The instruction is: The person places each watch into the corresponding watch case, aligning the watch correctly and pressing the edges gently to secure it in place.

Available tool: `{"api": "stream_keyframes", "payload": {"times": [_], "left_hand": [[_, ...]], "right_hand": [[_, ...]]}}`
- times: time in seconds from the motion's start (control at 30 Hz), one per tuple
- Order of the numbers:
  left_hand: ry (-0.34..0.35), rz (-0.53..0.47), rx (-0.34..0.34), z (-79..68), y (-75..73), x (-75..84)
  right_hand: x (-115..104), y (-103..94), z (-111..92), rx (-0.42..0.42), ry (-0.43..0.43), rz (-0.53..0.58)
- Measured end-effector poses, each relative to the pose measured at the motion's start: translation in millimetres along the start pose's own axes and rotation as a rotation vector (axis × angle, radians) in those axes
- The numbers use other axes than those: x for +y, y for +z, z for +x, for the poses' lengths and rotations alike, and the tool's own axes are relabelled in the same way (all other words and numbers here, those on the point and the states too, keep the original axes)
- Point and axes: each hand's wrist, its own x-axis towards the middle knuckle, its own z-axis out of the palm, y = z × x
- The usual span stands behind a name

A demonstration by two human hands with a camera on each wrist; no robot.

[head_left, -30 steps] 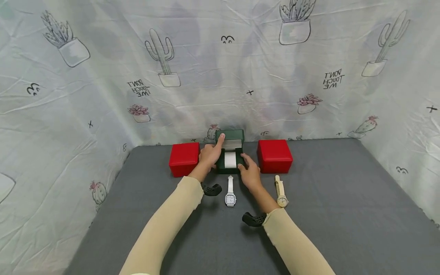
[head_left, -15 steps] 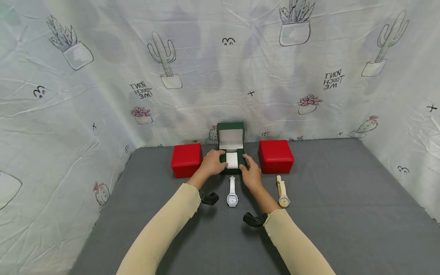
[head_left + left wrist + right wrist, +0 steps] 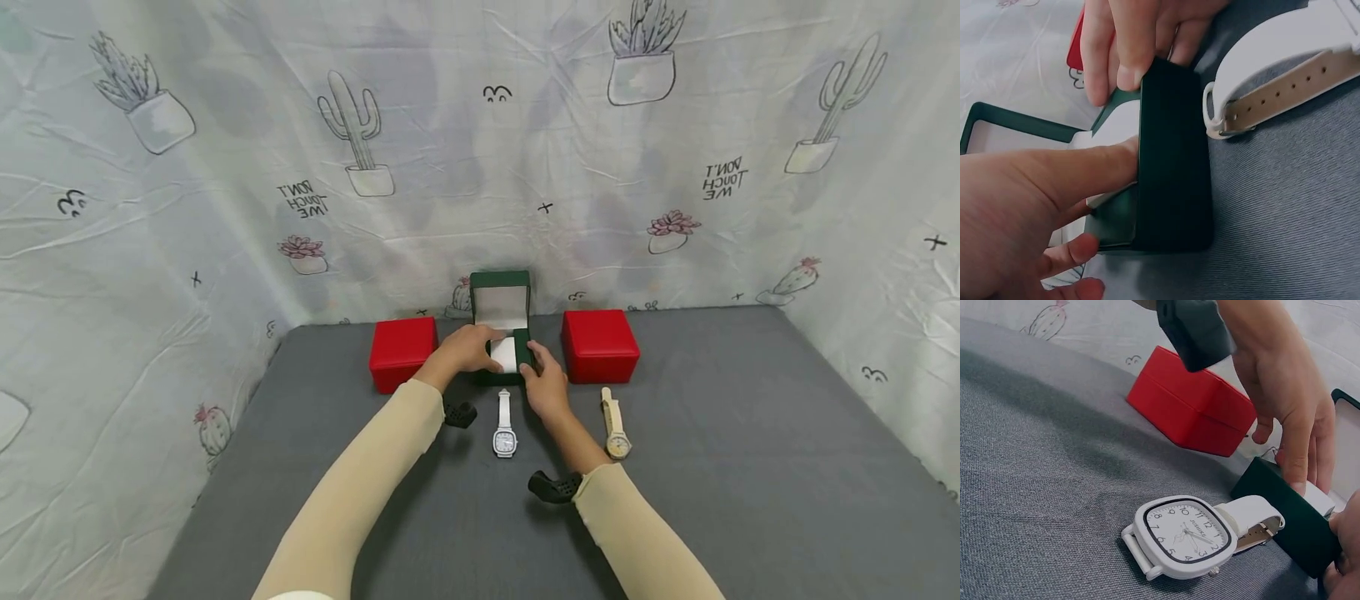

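Note:
A green watch box [image 3: 512, 377] stands with its lid raised and a white cushion [image 3: 504, 357] inside. My left hand [image 3: 467, 350] reaches into the box. Its thumb and index finger pinch the cushion [image 3: 1116, 122], partly hiding it. My right hand [image 3: 546, 385] holds the box's right side, its thumb at the front edge and fingers along the side. Just in front of the box lies a white watch [image 3: 505, 437] with a squarish dial. A cream-strapped watch [image 3: 617, 433] lies to the right, beside my right forearm.
One closed red box [image 3: 402, 354] stands left of the green box, another red box [image 3: 600, 346] right of it. A patterned cloth [image 3: 420, 233] hangs behind the grey tabletop [image 3: 712, 450]. Black wrist devices [image 3: 553, 487] sit under both wrists.
The left hand has come down from the lid into the box and taken hold of the cushion. The lid has tilted further back. The right hand has stayed at the box's side.

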Motion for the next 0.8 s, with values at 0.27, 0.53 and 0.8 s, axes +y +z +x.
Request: {"api": "stream_keyframes", "payload": {"times": [0.27, 0.53, 0.8], "left_hand": [[0.074, 0.027, 0.029, 1.5, 2.4, 0.0], [0.17, -0.033, 0.252, -3.1, 14.4, -6.8], [0.21, -0.257, 0.335, -7.0, 8.0, -7.0]], "right_hand": [[0, 0.8, 0, 0.005, -0.009, 0.011], [2, 3.8, -1, 0.013, -0.008, 0.02], [1, 0.3, 2, 0.01, 0.009, 0.026]]}}
